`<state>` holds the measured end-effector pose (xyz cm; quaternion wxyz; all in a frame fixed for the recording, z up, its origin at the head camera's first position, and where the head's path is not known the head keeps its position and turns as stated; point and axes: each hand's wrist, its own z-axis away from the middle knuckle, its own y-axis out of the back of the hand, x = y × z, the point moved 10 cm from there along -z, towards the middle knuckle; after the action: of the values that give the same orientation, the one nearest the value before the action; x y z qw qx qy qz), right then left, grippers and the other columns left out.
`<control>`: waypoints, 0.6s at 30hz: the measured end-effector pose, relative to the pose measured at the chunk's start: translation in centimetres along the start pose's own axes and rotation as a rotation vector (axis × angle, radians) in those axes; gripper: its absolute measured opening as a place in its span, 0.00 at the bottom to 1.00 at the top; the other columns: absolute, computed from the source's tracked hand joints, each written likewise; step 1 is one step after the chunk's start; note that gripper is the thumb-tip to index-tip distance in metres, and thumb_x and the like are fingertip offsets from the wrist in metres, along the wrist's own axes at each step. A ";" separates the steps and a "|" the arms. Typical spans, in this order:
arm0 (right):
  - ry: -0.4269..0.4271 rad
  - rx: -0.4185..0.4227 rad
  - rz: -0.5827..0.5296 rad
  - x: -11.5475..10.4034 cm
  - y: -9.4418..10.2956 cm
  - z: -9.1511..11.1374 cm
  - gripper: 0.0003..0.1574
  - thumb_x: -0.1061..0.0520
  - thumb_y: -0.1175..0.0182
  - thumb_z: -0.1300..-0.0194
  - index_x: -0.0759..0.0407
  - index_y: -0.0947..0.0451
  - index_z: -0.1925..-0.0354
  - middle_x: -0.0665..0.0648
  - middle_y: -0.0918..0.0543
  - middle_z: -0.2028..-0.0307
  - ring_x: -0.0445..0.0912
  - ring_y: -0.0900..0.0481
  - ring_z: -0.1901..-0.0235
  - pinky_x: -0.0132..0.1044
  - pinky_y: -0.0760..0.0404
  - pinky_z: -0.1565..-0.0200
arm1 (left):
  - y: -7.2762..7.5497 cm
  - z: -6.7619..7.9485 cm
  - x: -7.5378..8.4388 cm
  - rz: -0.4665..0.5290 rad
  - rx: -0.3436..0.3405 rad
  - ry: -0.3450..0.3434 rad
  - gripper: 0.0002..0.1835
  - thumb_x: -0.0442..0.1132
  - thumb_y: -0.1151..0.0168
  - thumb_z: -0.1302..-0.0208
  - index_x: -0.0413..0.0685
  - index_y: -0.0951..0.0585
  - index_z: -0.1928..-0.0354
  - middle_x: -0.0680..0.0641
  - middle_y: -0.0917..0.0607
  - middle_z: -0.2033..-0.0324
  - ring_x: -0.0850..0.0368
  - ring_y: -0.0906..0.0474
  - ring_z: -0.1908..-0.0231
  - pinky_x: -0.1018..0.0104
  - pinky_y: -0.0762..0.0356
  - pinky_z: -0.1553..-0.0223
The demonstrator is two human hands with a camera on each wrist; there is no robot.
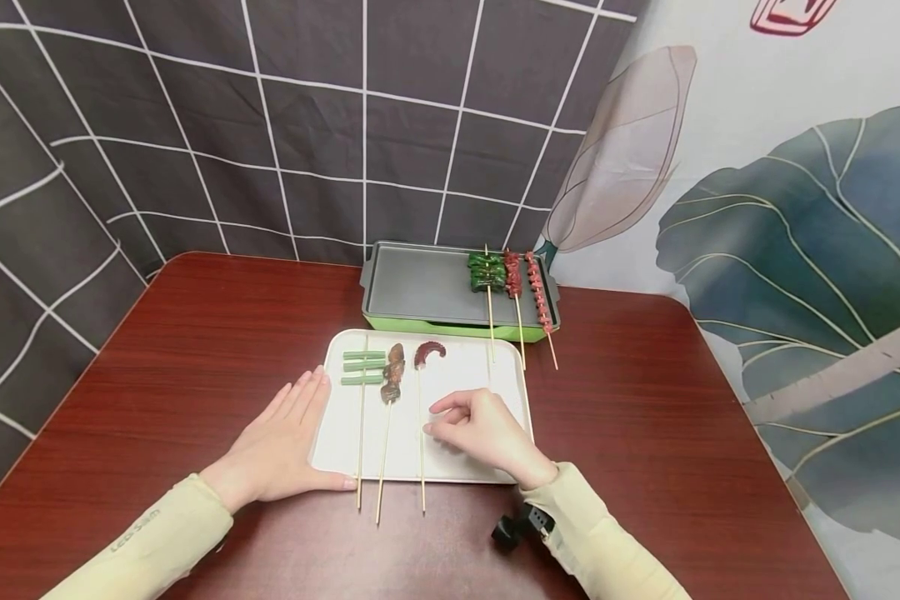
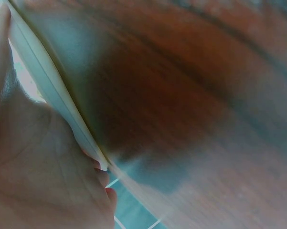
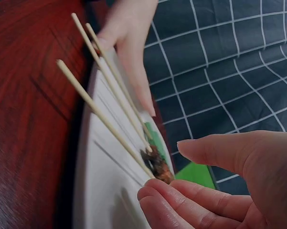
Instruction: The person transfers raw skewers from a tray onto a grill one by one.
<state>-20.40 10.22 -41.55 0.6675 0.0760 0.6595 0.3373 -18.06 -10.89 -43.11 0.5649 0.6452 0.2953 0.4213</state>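
Note:
My left hand point(image 1: 281, 442) lies along the left side of a white tray point(image 1: 465, 467), its fingers extended by the rim and its thumb at the front edge, close to a stick end. Three skewers lie on the tray: green vegetable pieces point(image 1: 363, 367), brown meat chunks point(image 1: 392, 375) and a dark red curled tentacle point(image 1: 431, 347). Over the tray, my right hand point(image 1: 483, 425) has its fingertips beside the tentacle skewer's stick point(image 3: 105, 119). In the right wrist view its thumb stands apart from the loosely bent fingers, with nothing pinched between them.
Behind the tray stands a green-sided griddle point(image 1: 427, 287) with a grey top. On its right end lie a green leafy skewer point(image 1: 486, 271), a red meat skewer point(image 1: 513, 275) and a pinkish-red skewer point(image 1: 537, 287), sticks pointing towards me. A dark grid-patterned cloth point(image 1: 307, 125) hangs behind.

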 end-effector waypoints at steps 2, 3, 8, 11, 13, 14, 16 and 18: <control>0.004 -0.011 -0.013 0.0 -0.4 0.1 0.15 0.53 0.34 0.45 0.58 0.18 0.59 0.44 0.17 0.78 0.42 0.19 0.79 0.35 0.23 0.77 | 0.0 0.0 0.0 -0.004 0.000 -0.001 0.72 0.84 0.51 0.62 0.29 0.51 0.30 0.35 0.53 0.30 0.43 0.58 0.31 0.52 0.60 0.33; 0.007 -0.013 -0.012 0.0 -0.6 0.1 0.15 0.53 0.34 0.45 0.58 0.18 0.60 0.44 0.17 0.77 0.41 0.19 0.79 0.34 0.23 0.77 | 0.0 0.0 0.0 -0.006 0.001 -0.002 0.72 0.84 0.52 0.62 0.29 0.51 0.30 0.35 0.53 0.30 0.43 0.58 0.31 0.52 0.59 0.33; 0.025 -0.007 0.037 -0.2 -1.0 0.3 0.12 0.53 0.33 0.45 0.58 0.17 0.62 0.44 0.18 0.78 0.37 0.22 0.80 0.31 0.25 0.75 | 0.0 0.0 0.1 -0.011 0.004 -0.006 0.71 0.84 0.52 0.62 0.29 0.51 0.30 0.35 0.53 0.30 0.42 0.58 0.31 0.52 0.59 0.33; 0.029 0.003 0.058 -0.2 -1.1 0.3 0.12 0.53 0.32 0.46 0.57 0.17 0.63 0.43 0.18 0.80 0.36 0.23 0.79 0.30 0.25 0.71 | 0.0 -0.1 0.1 -0.013 0.003 -0.005 0.71 0.84 0.52 0.62 0.29 0.51 0.30 0.35 0.53 0.30 0.42 0.58 0.31 0.52 0.59 0.33; 0.027 0.003 0.058 -0.3 -1.2 0.4 0.12 0.53 0.32 0.46 0.58 0.17 0.63 0.43 0.19 0.81 0.37 0.23 0.80 0.31 0.25 0.71 | 0.0 -0.1 0.1 -0.012 0.001 -0.003 0.71 0.84 0.52 0.62 0.29 0.51 0.30 0.35 0.53 0.30 0.42 0.58 0.31 0.52 0.59 0.33; 0.023 0.001 0.054 -0.3 -1.3 0.4 0.12 0.54 0.32 0.46 0.58 0.17 0.63 0.44 0.19 0.81 0.37 0.23 0.80 0.31 0.25 0.71 | 0.0 -0.1 0.1 -0.012 0.001 -0.002 0.71 0.84 0.52 0.62 0.29 0.51 0.30 0.35 0.53 0.30 0.42 0.58 0.31 0.52 0.59 0.33; 0.017 -0.005 0.048 -0.3 -1.5 0.3 0.12 0.54 0.32 0.46 0.58 0.17 0.63 0.45 0.19 0.82 0.37 0.23 0.81 0.31 0.25 0.71 | 0.0 -0.1 0.1 -0.011 0.001 0.000 0.71 0.83 0.51 0.62 0.29 0.51 0.31 0.34 0.53 0.30 0.42 0.58 0.31 0.52 0.59 0.33; 0.007 -0.013 0.038 -0.2 -1.7 0.3 0.12 0.55 0.32 0.46 0.58 0.18 0.63 0.47 0.19 0.83 0.39 0.23 0.82 0.31 0.25 0.72 | 0.1 -0.1 0.1 -0.011 0.001 0.002 0.71 0.83 0.51 0.62 0.29 0.50 0.31 0.34 0.53 0.30 0.42 0.57 0.31 0.52 0.59 0.33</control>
<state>-19.52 8.88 -42.30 0.6589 0.0831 0.6582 0.3546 -18.09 -10.82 -43.03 0.5666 0.6435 0.2995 0.4186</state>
